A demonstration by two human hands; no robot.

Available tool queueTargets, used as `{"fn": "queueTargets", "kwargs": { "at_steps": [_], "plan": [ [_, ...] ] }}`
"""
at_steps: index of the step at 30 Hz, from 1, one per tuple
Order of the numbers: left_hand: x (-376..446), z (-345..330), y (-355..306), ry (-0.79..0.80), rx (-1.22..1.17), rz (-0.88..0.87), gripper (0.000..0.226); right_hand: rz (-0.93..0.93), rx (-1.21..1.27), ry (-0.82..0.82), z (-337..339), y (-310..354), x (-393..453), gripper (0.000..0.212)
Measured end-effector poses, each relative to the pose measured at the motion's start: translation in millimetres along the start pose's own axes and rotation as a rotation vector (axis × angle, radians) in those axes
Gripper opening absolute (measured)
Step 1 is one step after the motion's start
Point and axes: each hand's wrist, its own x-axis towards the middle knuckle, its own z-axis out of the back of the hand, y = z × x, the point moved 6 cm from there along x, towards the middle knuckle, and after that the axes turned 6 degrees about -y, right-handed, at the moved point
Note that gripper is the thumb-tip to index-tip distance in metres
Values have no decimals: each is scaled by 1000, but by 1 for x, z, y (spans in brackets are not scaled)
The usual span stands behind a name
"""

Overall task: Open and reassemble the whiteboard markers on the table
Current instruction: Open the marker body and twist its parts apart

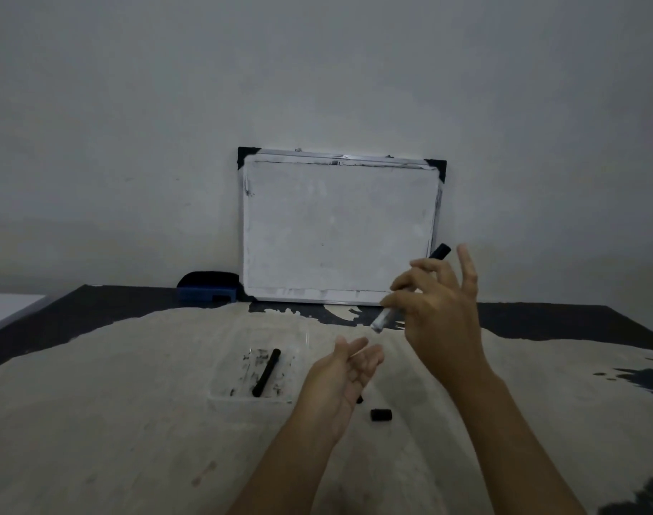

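We find nothing we can read here: the whiteboard (339,232) leaning on the wall carries only grey wipe marks and dark smears along its frame, no letters or numbers. The marker (386,317) in the right hand (441,310) shows no legible label, and the clear tray (250,369) bears only black ink smudges.

right hand (441,310) gripping marker (386,318) — left hand (341,377) empty
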Motion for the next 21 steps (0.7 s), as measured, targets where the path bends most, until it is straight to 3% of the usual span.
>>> {"fn": "queueTargets", "kwargs": {
  "at_steps": [3,14,17,21],
  "plan": [
    [1,1,-2,9,-41,-1,40,-25,4,-79,5,-3,1,16],
    [1,3,-1,30,-31,41,38,124,-4,-43,-20,13,-18,15],
    [2,4,0,6,-45,52,35,39,30,-136,-16,5,-15,18],
    [1,5,-1,4,-92,37,29,60,12,-54,-31,1,-31,20]
  ]
}}
